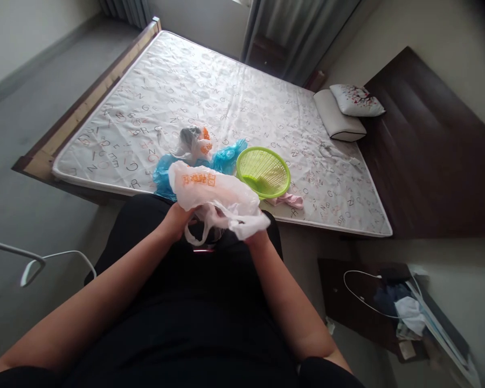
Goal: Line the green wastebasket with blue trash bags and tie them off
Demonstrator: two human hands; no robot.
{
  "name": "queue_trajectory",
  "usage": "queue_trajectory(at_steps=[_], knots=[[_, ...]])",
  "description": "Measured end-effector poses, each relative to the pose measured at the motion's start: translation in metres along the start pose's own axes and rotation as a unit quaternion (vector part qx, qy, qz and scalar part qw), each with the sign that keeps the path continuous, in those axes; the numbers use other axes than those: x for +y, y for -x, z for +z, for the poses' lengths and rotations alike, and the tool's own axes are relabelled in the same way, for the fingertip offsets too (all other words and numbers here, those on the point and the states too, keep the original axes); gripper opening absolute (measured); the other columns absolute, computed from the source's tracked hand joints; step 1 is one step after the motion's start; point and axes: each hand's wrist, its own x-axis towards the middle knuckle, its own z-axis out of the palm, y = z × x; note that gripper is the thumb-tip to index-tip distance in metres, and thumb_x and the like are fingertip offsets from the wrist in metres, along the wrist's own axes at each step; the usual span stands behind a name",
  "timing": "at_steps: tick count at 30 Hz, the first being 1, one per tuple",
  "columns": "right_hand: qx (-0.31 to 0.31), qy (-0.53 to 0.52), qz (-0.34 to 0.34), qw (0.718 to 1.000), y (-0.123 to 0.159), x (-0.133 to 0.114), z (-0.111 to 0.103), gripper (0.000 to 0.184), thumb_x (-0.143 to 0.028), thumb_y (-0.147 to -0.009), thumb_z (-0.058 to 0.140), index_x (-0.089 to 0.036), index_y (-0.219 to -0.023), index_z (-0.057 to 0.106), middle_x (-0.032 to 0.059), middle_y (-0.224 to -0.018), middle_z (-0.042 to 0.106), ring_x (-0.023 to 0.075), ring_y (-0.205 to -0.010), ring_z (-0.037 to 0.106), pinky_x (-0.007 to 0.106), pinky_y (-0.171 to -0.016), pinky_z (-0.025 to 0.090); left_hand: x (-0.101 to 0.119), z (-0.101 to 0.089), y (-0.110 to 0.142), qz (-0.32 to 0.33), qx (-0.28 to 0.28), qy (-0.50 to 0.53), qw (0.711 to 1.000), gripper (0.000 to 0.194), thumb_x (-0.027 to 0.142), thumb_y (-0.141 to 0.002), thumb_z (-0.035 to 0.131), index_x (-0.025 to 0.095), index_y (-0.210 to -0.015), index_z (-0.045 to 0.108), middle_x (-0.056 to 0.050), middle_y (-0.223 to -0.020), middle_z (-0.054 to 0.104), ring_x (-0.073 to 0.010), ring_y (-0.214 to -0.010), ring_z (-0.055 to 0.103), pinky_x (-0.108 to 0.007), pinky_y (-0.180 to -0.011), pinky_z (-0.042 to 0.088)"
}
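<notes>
A white plastic bag (222, 194) with orange print stretches between my two hands, above my lap. My left hand (182, 218) grips its left side, with the fingers partly covered by the plastic. At the right end, my right hand (258, 236) is closed on the same bag and mostly hidden beneath it. One handle loop of the bag hangs down between the hands. Just beyond lie blue plastic bags (229, 156) and another white bag with orange print (194, 143). A green plastic basket (264, 172) stands tilted beside them, on the mattress (178, 91).
Pink cloth (289, 200) lies by the basket. A pillow (358, 100) rests on a pale bolster (339, 118) near the dark headboard (420, 156). At lower right is a dark bedside table (339, 291) with a cable and cloths. A white metal rod (14, 249) juts in at left.
</notes>
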Motion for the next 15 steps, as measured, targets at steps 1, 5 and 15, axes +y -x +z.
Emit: queue_trajectory(at_steps=[1,5,15], knots=[[0.004,-0.054,0.000,0.999,-0.001,0.000,-0.002,0.066,-0.063,-0.103,0.031,-0.017,-0.142,0.057,0.0176,-0.138,0.069,0.0309,-0.126,0.069,0.049,-0.101,0.061,0.003,-0.005,-0.004,-0.002,0.000,-0.011,1.000,0.060,0.043,-0.072,0.089,0.019,-0.124,0.074,-0.015,-0.127,0.075,-0.0409,-0.117,0.069,-0.050,-0.086,0.063],[0.058,-0.210,-0.017,0.976,-0.009,-0.006,-0.009,0.054,-0.059,-0.099,0.043,-0.022,-0.133,0.064,0.0129,-0.139,0.070,0.0305,-0.134,0.064,0.051,-0.106,0.059,0.014,-0.032,-0.017,0.014,0.000,0.007,1.000,0.052,0.042,-0.085,0.079,0.013,-0.128,0.074,-0.012,-0.122,0.078,-0.0386,-0.117,0.069,-0.050,-0.095,0.060],[0.292,0.030,-0.209,0.933,0.019,-0.015,-0.004,0.026,-0.035,-0.097,0.056,-0.025,-0.121,0.063,0.0085,-0.119,0.071,0.0243,-0.121,0.068,0.050,-0.110,0.055,0.016,-0.028,-0.013,0.022,-0.066,0.133,0.989,0.037,0.034,-0.076,0.085,0.016,-0.108,0.081,-0.012,-0.106,0.083,-0.0437,-0.121,0.071,-0.042,-0.095,0.066]])
